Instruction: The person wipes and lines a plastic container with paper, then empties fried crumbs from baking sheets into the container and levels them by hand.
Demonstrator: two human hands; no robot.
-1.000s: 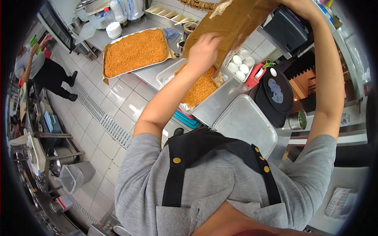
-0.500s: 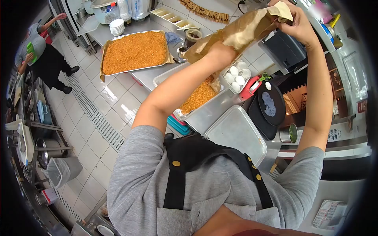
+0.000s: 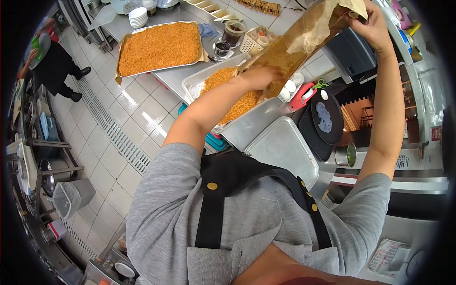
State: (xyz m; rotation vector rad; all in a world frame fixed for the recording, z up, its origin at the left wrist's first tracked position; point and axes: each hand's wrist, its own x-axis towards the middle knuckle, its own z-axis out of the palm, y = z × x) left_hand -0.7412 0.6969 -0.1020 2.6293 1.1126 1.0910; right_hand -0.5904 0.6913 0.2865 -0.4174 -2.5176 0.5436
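My right hand grips the upper edge of a brown paper sheet, which hangs tilted and creased. Against the paper's lower part is my left hand; its fingers are smeared by motion, so their grip is unclear. Beneath them, a clear rectangular container holds loose orange crumbs, partly hidden by my left forearm and the paper. A paper-lined metal tray filled with an even layer of orange crumbs sits to the left.
A bare metal tray lies nearer my body. Round black trays, a red tool, green-handled scissors, white cups and a dark box stand right. Sauce cups are behind. A person stands far left.
The paper has swung from high, past a crumpled fold, to a slanted sheet over the container. My left hand has moved down and right since the earliest frame. The other person has shifted left.
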